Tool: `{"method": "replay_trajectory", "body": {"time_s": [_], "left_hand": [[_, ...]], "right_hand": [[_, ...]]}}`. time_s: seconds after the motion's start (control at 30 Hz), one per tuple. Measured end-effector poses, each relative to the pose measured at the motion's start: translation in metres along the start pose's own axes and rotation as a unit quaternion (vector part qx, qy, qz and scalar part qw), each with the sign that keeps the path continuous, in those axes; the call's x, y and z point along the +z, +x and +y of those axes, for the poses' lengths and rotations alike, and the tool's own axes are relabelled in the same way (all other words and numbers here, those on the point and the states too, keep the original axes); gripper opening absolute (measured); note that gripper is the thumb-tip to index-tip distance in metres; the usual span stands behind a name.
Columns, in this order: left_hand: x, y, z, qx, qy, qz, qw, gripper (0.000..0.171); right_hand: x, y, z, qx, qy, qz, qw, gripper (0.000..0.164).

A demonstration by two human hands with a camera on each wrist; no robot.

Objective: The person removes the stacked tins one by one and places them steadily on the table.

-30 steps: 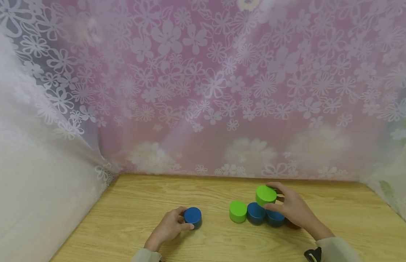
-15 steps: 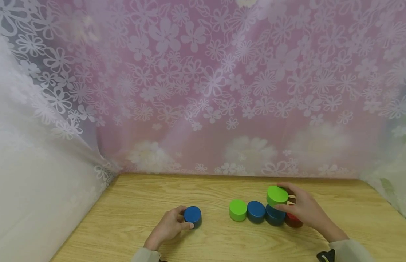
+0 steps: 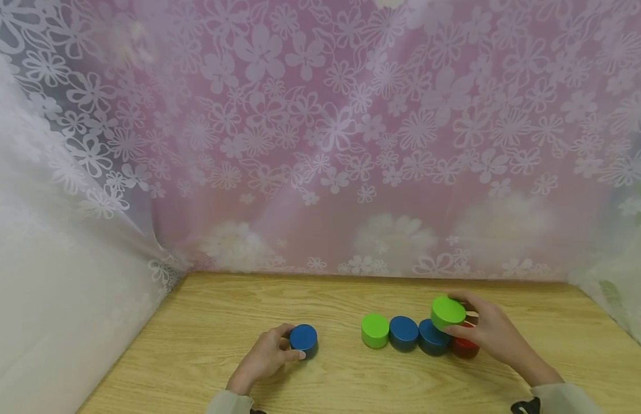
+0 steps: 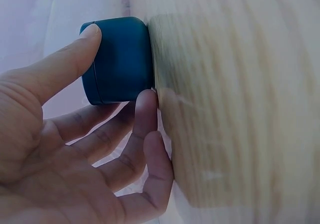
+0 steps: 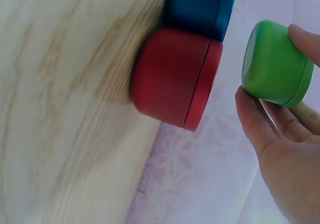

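Observation:
My right hand pinches a small round green tin by its sides. In the right wrist view this green tin is raised off the table, tilted a little, apart from the red tin. In the head view it overlaps the right-hand blue tin and the red tin of a row. The row goes on leftward with another blue tin and a green tin. Farther left, my left hand holds a separate blue tin between thumb and fingers, its base at the tabletop.
The wooden table carries the row at its right half, the tins side by side. Behind it hangs a pink floral curtain, meeting the table's back edge. A white sheet drapes along the left side.
My right hand has carried the green tin rightward along the row, from above the two blue tins to above the right-hand blue and red ones. The left hand stays on its blue tin.

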State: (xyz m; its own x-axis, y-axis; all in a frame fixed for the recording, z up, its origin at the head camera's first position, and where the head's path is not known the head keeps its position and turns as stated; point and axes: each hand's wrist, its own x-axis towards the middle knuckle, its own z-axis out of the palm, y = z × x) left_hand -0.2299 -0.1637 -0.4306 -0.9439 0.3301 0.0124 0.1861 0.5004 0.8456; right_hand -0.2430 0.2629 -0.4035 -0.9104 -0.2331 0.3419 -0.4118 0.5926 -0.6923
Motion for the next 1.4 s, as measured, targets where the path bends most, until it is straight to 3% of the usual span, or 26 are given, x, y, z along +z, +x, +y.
{"method": "replay_trajectory", "body": {"time_s": [0.43,1.4], "left_hand": [[0.0,-0.001,0.001,0.005,0.002,0.0,1.0,0.05],[0.0,0.0,0.001,-0.001,0.005,0.0,1.0,0.056]], "right_hand": [[-0.006,-0.008,0.011,0.011,-0.018,-0.003,1.0,0.063],[-0.024,-0.015,0.029,0.036,-0.052,-0.015,0.998,0.067]]}}
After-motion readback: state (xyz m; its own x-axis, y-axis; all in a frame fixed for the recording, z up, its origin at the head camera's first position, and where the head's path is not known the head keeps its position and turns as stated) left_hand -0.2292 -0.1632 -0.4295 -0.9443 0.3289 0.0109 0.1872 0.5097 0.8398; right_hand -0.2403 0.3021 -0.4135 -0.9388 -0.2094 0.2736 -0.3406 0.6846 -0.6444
